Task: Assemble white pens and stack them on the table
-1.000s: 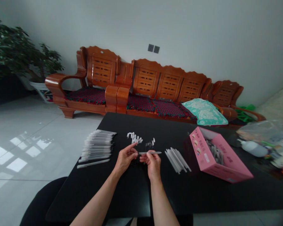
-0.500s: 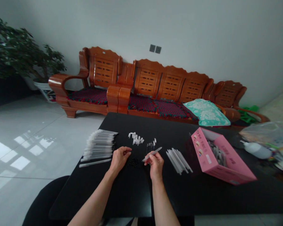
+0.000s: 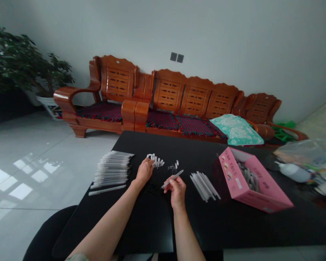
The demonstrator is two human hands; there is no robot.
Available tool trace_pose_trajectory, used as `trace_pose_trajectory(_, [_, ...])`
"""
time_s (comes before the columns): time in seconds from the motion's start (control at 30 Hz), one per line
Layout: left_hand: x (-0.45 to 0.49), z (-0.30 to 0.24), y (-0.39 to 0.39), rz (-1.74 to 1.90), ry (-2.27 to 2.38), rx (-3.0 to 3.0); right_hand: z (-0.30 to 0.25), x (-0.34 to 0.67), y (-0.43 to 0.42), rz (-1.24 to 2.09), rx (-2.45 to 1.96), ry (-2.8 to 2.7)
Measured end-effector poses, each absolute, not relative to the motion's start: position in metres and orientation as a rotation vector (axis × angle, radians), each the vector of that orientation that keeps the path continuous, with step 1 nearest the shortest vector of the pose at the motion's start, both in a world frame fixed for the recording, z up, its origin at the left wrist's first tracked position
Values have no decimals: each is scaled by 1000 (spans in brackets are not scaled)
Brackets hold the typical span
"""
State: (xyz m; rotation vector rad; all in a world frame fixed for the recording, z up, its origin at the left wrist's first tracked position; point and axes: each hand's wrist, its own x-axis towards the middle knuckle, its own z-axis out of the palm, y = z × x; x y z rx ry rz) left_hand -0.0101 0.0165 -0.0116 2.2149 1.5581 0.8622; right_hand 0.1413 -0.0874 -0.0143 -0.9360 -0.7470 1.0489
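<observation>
My right hand (image 3: 178, 188) grips a translucent white pen tube (image 3: 176, 175) between thumb and fingers, tilted up to the right. My left hand (image 3: 145, 172) is at the near left side of a cluster of small white caps (image 3: 158, 161), fingertips drawn together against them; whether a cap is between them I cannot make out. Small black parts (image 3: 152, 188) lie in a pile between my hands. Thin clear pieces with dark tips (image 3: 172, 168) lie just beyond my right hand, beside a few more white pieces (image 3: 177, 163).
A stack of tubes with black ends (image 3: 112, 168) lies at the table's left. More plain tubes (image 3: 205, 186) lie right of my right hand. Farther right, a pink box (image 3: 260, 201) holds grey pieces. Wooden seats (image 3: 168, 92) stand behind the black table (image 3: 201, 224).
My left hand has moved forward and right, from beside the black parts to the white caps. My right hand still holds the tube in nearly the same place.
</observation>
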Motion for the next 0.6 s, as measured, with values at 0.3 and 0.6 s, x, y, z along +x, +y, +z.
trace_pose_trajectory(0.3, [-12,-5,-6,732,1694,2198,-16,140,-89,1041,-1008,-849])
trace_pose_trajectory(0.6, [-26,-7,-17,1175,1360,1399,-9,128,-101,512,-1329,-1429])
